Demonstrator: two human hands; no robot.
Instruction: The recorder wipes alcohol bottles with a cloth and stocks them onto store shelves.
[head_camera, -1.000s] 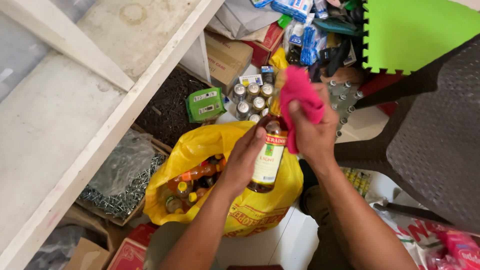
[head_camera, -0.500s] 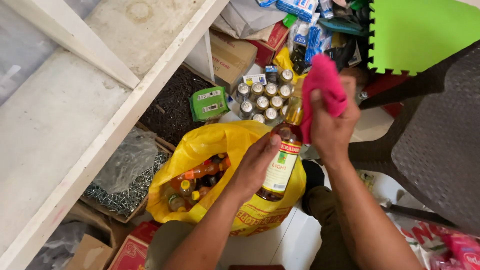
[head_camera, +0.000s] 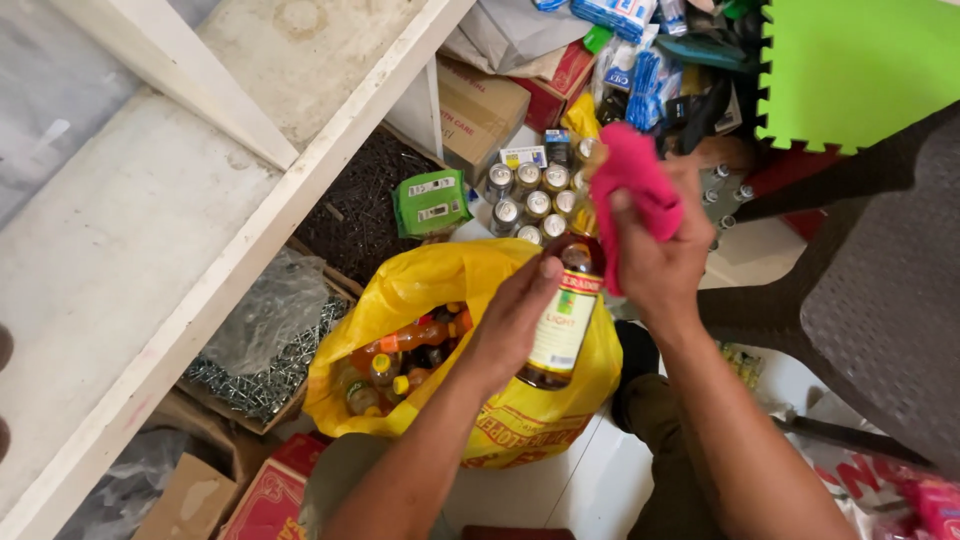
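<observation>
The bottle (head_camera: 563, 320) is brown glass with dark liquid and a pale label with a red band near its shoulder. It is held tilted, neck away from the person, between the two hands and just above the open yellow bag (head_camera: 440, 290).

The left hand (head_camera: 515, 320) is curled around the bottle's side, fingers closed loosely on the label, thumb up by the shoulder. The right hand (head_camera: 660, 265) is closed on a pink cloth (head_camera: 632, 185), which is pressed over the bottle's neck and top, so the cap is hidden.

Under the left hand, the bag holds more bottles (head_camera: 410, 355) with orange and yellow caps. Beyond the right hand stands a cluster of cans (head_camera: 530, 195) with silver tops, and beside them a green packet (head_camera: 430, 200). To the left of the left hand runs a white shelf (head_camera: 200, 230), with a box of nails (head_camera: 265, 370) below it. A dark chair (head_camera: 880, 300) stands close on the right of the right arm, with a green foam mat (head_camera: 860, 65) beyond it.
</observation>
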